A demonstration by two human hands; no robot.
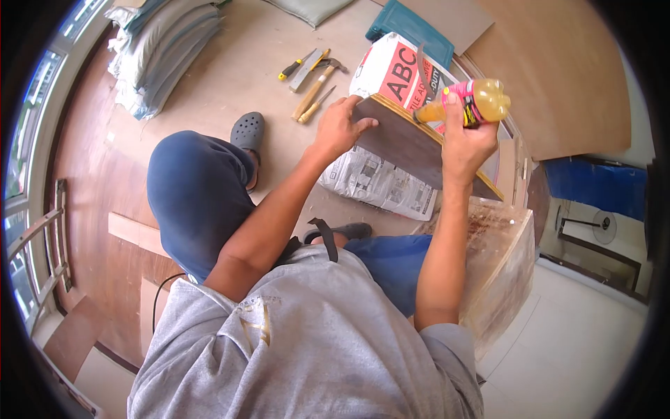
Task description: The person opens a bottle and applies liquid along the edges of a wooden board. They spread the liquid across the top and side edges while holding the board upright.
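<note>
My right hand (467, 148) is wrapped around a clear plastic bottle (490, 101) of yellow-amber liquid with a pink and black label. The bottle is tipped, its narrow end pointing down at the yellowish edge of a dark wooden board (408, 143). Whether the tip touches the edge cannot be made out. At the board's left end my left hand (342, 129) grips the corner, thumb on the near face and fingers partly hidden. The board stands on its side, leaning by a white and red tile adhesive bag (391, 70).
A hammer (319, 91), a screwdriver (296, 64) and other hand tools lie on the floor ahead. Stacked sacks (164, 52) stand at the upper left. A wooden box (488, 258) is beside my right leg; a teal case (412, 31) lies beyond the bag.
</note>
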